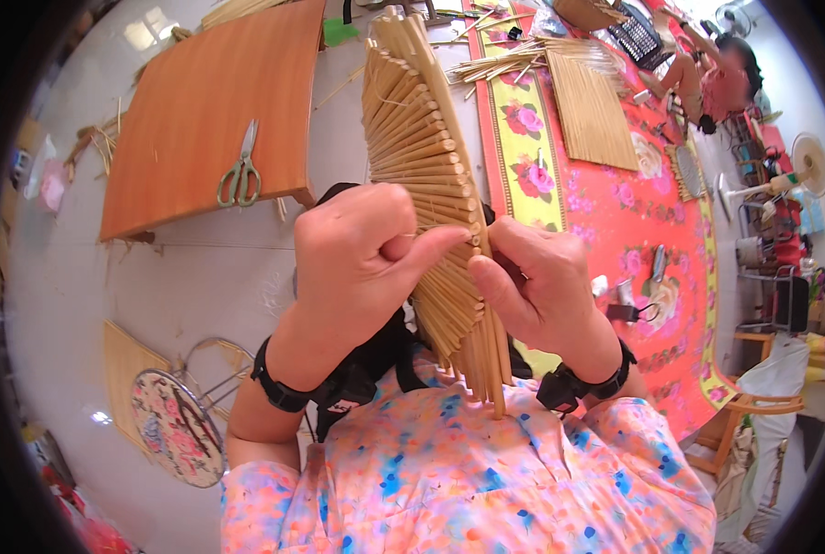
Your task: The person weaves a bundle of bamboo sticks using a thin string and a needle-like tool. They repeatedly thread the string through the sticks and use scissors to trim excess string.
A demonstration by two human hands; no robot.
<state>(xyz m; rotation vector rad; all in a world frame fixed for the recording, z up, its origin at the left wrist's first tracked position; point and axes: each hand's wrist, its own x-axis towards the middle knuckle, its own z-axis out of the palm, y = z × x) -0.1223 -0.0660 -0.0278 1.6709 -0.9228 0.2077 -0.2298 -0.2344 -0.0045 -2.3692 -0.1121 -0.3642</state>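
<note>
A mat of thin tan reed sticks (417, 138) stands on edge before me, its sticks fanned out along a curved rim of cut ends. My left hand (343, 263) is curled into a fist on its left side, with the thumb stretched to the stick ends. What the curled fingers hold, if anything, is hidden. On the other side my right hand (546, 282) pinches the mat's edge between thumb and fingers, close to the left thumb. The lower end of the mat reaches down to my patterned clothing (486, 480).
Green-handled scissors (240, 175) lie on a low wooden table (191, 111) at the left. A round-seated stool (180, 427) is nearer. To the right, a floral red floor cloth (597, 212) bears another reed mat (588, 111) and loose sticks (505, 65). Another person (722, 83) sits far right.
</note>
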